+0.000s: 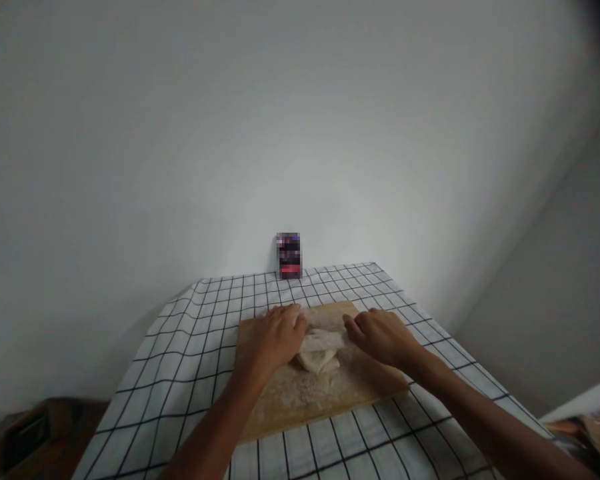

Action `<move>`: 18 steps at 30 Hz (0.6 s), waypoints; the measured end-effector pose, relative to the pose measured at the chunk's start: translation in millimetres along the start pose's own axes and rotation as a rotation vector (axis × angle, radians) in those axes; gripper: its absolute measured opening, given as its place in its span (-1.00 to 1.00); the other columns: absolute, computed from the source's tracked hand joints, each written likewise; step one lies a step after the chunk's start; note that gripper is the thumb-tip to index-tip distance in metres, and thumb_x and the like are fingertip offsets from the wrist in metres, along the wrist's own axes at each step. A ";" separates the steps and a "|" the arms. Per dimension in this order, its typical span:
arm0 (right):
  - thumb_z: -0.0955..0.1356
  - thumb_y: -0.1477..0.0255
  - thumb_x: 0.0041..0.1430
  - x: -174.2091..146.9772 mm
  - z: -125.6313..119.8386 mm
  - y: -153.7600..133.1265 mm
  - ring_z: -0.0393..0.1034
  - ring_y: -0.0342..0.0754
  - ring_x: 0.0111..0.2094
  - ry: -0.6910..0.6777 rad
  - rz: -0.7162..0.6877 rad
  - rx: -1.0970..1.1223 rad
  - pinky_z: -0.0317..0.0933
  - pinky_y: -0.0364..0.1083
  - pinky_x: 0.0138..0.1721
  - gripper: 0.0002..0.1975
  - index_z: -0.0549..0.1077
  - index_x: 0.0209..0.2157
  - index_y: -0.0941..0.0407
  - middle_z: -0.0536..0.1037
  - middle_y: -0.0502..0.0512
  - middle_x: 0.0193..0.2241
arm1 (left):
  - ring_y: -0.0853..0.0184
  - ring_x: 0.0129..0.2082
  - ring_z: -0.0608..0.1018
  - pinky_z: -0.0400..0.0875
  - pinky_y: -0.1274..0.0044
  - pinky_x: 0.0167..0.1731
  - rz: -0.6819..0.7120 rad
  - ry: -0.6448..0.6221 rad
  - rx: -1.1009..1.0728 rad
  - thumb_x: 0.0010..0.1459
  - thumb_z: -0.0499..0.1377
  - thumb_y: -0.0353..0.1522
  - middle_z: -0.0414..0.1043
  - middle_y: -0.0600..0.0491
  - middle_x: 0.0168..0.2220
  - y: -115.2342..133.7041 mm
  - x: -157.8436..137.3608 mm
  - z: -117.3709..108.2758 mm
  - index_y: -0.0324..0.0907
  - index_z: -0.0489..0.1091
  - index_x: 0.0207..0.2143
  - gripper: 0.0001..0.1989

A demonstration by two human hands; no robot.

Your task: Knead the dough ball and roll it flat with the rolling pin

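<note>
1. Dough [319, 362]: off-white, uneven lump; rests on the floured wooden board [280, 419], its far part hidden behind the rolling pin [324, 342].
2. Rolling pin: pale, whitened cylinder; lies crosswise at the dough, both ends concealed.

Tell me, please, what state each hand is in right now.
Left hand: at the rolling pin's left end; grip cannot be told.
Right hand: closed, apparently on the rolling pin's right end.

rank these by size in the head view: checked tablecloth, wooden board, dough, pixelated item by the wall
1. Checked tablecloth
2. Wooden board
Unranked, below those: dough and pixelated item. They look close in size, and the dough is nearer the camera.
</note>
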State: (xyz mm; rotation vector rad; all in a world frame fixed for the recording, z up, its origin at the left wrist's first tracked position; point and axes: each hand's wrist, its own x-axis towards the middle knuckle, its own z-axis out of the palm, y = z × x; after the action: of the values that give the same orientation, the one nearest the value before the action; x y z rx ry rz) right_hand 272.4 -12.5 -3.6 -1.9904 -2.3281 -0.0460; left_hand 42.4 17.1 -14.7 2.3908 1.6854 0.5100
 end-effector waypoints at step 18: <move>0.29 0.33 0.47 -16.9 34.8 9.2 0.53 0.03 -0.44 0.133 -0.201 -0.158 -0.19 -0.06 -0.43 -0.70 0.58 -0.33 0.06 0.65 0.14 -0.45 | -0.07 0.42 0.39 0.24 0.02 0.41 -0.024 0.033 0.099 0.49 0.01 -0.21 0.45 -0.14 0.36 8.7 -27.2 6.2 -0.15 0.43 0.32 -0.53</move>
State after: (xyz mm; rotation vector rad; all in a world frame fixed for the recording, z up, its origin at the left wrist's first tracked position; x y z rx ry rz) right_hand 282.7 -25.1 -39.9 -1.7456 -2.4963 -0.3733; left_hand 44.2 -11.0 -22.4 2.4395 1.7916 0.4759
